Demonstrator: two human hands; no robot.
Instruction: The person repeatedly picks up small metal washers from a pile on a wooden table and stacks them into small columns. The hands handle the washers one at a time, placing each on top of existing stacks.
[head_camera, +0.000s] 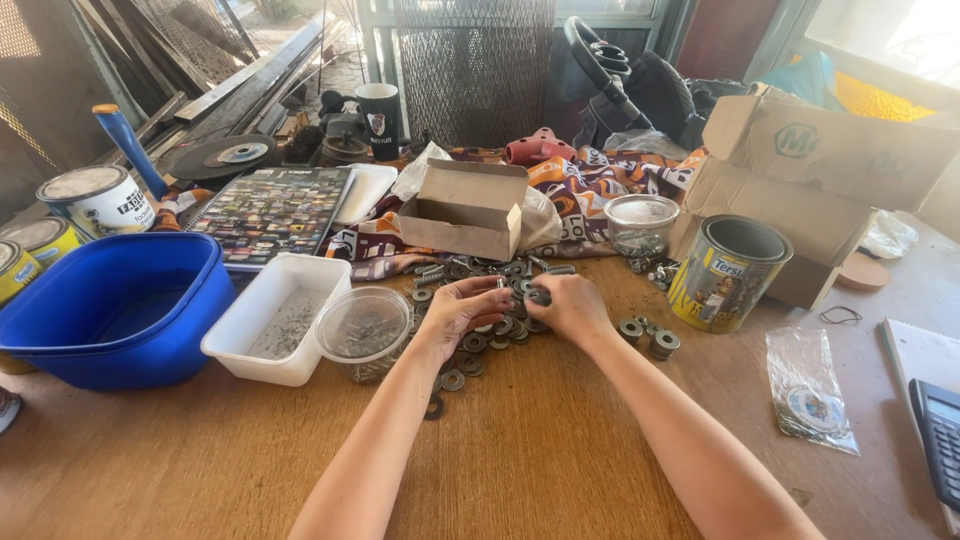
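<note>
A heap of grey metal washers and nuts (470, 345) lies on the wooden table (540, 450) in front of me. My left hand (462, 308) rests on the heap with its fingers curled over some washers. My right hand (572, 306) sits beside it, fingers pinched on a washer (540, 296) at the heap's top. The two hands nearly touch. A few stacked washers (650, 338) lie apart to the right of my right wrist.
To the left stand a clear round tub (364, 328), a white rectangular tub (275, 318) and a blue basin (115, 310). Behind the heap sits an open cardboard box (465, 210); a yellow tin (728, 272), larger boxes (810, 190), a plastic bag (810, 390) and a calculator (940, 430) are right.
</note>
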